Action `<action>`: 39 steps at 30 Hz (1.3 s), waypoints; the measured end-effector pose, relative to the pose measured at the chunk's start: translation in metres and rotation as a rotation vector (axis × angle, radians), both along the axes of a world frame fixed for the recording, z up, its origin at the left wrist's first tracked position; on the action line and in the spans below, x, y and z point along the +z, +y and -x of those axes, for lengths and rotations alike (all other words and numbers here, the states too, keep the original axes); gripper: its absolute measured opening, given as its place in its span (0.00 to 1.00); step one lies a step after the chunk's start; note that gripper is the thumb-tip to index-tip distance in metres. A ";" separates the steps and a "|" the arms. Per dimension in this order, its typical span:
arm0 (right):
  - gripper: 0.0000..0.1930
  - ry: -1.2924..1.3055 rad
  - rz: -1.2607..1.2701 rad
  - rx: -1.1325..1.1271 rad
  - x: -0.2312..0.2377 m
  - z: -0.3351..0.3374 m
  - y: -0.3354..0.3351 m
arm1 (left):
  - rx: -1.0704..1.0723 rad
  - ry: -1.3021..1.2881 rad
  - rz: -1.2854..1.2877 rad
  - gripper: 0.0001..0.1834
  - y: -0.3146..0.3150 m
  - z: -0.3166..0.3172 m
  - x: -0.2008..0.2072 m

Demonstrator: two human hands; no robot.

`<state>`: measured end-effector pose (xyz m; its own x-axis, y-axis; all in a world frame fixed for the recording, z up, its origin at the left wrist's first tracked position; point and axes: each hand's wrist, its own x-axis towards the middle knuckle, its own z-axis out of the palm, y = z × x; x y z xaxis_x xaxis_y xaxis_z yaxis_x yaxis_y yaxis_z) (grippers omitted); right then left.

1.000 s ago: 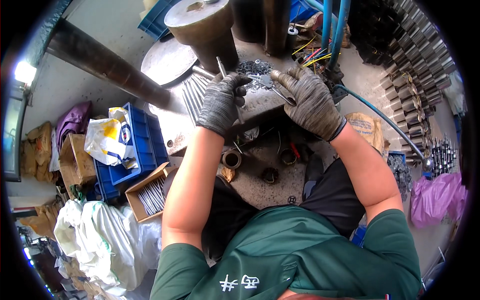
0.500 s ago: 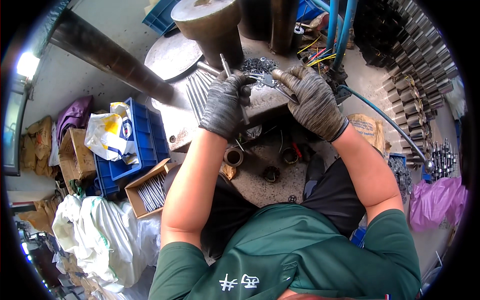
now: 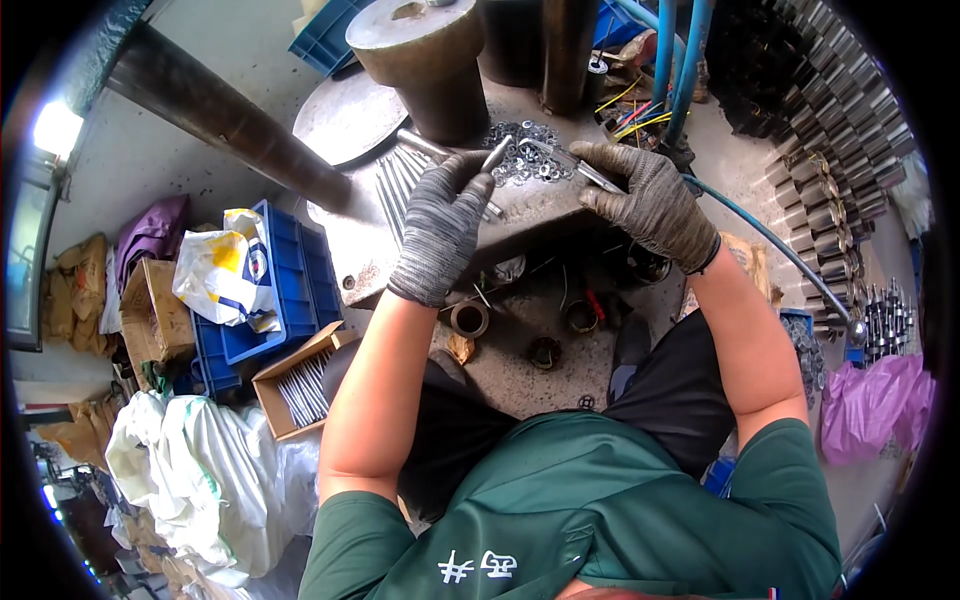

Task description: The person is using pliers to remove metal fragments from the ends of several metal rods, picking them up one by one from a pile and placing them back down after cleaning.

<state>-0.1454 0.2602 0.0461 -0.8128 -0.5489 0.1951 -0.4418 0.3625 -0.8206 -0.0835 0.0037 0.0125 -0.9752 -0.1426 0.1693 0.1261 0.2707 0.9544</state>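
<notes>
My left hand (image 3: 438, 232), in a grey striped work glove, is closed around a steel rod (image 3: 496, 154) whose tip points up past the thumb. My right hand (image 3: 655, 208), gloved alike, grips a slim plier-like metal tool (image 3: 590, 174) with narrow jaws reaching left. Those jaws lie over a loose pile of small metal rings (image 3: 528, 150) on the metal bench (image 3: 520, 215). The rod and the tool are apart. Several steel rods (image 3: 400, 190) lie side by side just beyond my left hand.
A thick flanged metal cylinder (image 3: 425, 75) stands behind the rings. Blue hoses (image 3: 668, 60) rise at the back right. To the left are blue crates (image 3: 290, 290) and a carton of rods (image 3: 300, 390). Stacked metal cylinders (image 3: 835, 200) line the right.
My hands have moved apart, and the rod no longer meets the tool's jaws. The rod now tilts more toward the ring pile, which shows more fully.
</notes>
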 end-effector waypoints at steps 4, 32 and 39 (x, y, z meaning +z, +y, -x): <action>0.25 -0.067 -0.108 0.114 0.005 0.001 0.003 | -0.027 -0.050 0.159 0.15 0.001 -0.009 0.008; 0.28 -0.257 -0.169 0.387 0.000 -0.005 -0.007 | -0.234 -0.255 -0.497 0.18 -0.003 -0.028 0.001; 0.28 -0.122 -0.167 0.456 -0.005 -0.003 -0.009 | -0.266 -0.264 -0.654 0.24 -0.004 -0.028 -0.002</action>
